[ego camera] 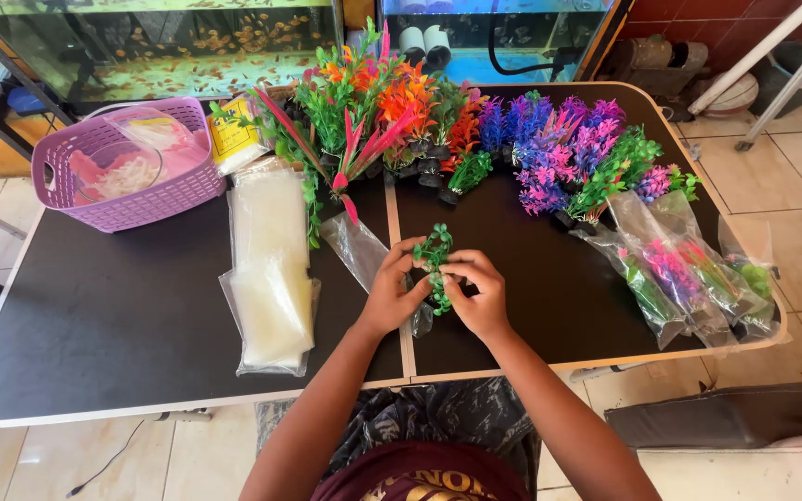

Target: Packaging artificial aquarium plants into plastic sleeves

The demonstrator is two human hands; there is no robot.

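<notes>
Both my forearms reach forward from the bottom edge and angle in toward each other. My left hand [392,295] and right hand [477,293] meet side by side, fingers curled inward, fingertips pinched close together, backs turned up to me.

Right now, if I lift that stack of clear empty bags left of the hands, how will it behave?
The stack of clear bags will probably sag and bend, being thin film. It looks light. The glossy sheets may slide apart, as the stack already lies uneven on the black table.
</notes>
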